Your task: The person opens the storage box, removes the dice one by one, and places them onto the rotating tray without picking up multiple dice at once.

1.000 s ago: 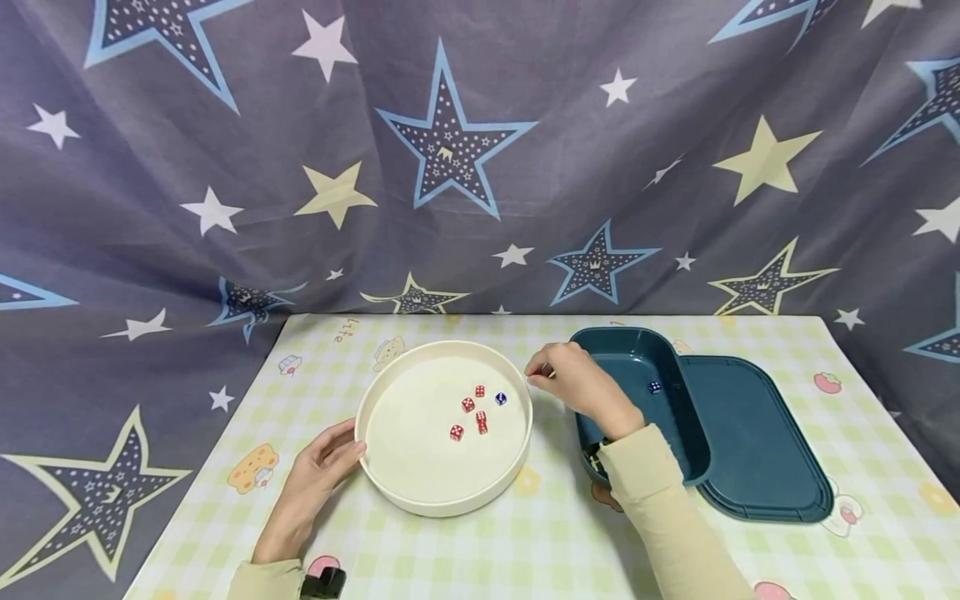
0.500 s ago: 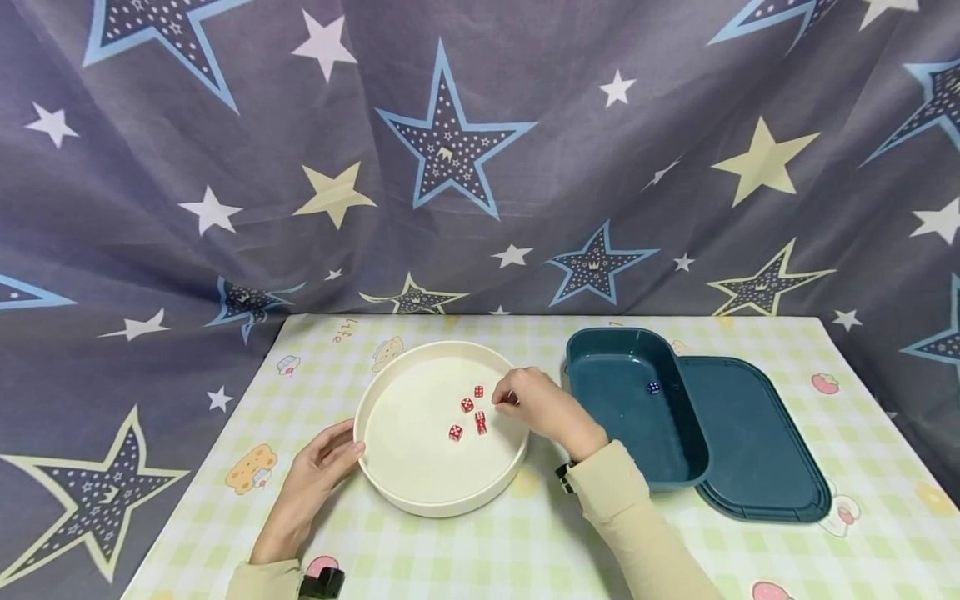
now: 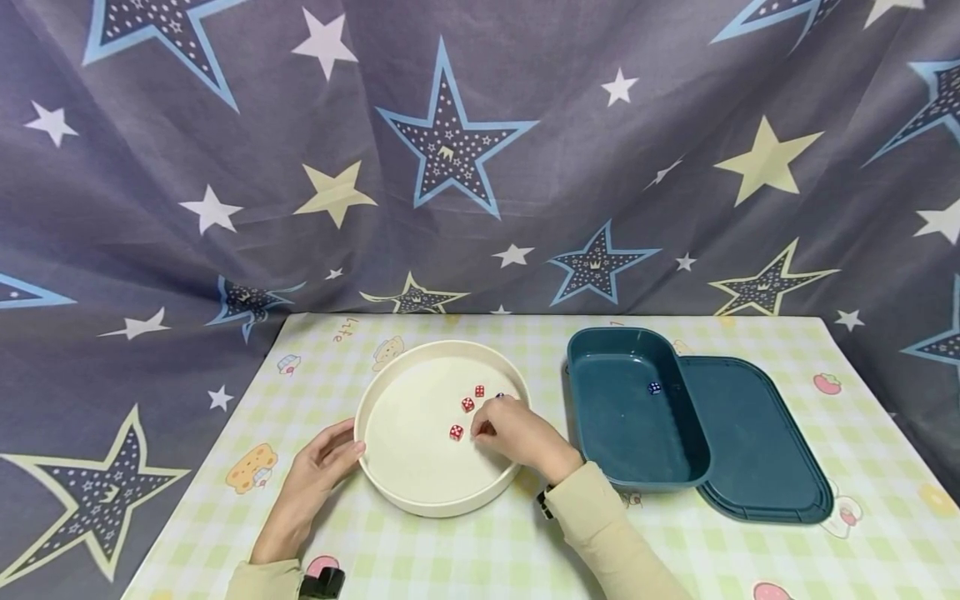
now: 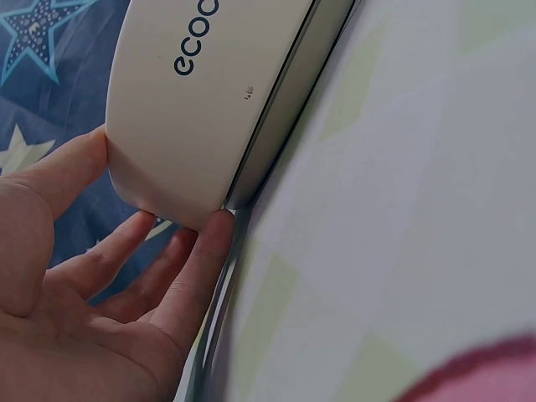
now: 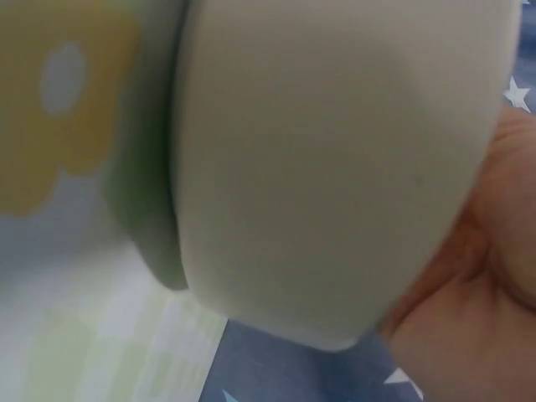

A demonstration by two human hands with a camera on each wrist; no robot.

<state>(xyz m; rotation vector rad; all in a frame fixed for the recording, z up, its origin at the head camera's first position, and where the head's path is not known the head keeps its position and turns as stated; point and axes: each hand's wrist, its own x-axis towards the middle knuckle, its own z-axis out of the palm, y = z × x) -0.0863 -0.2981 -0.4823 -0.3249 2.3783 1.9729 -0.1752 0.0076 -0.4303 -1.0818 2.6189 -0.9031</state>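
In the head view, my left hand [image 3: 321, 467] holds the left side of a round cream tray [image 3: 420, 502]. The left wrist view shows the thumb and fingers of the left hand [image 4: 117, 293] against the tray's outer wall [image 4: 193, 109]. Inside the tray, my right hand [image 3: 521, 435] reaches low over the right part with curled fingers. Whatever lies under its fingertips is hidden. Left of it are a red die [image 3: 456, 432], another red die [image 3: 468, 404] and a third red die [image 3: 480, 391]. Behind the knuckles, a blue die [image 3: 500, 397] peeks out.
To the right stands a dark teal box [image 3: 618, 433] with a blue die [image 3: 654, 388] inside. Its flat teal lid [image 3: 765, 442] lies beside it. A checked cloth [image 3: 405, 558] covers the table, and a star-patterned curtain [image 3: 525, 67] hangs behind.
My right hand has moved from the box side into the tray, then left and toward me. It now covers the spot where red dice showed. The left hand stays put.
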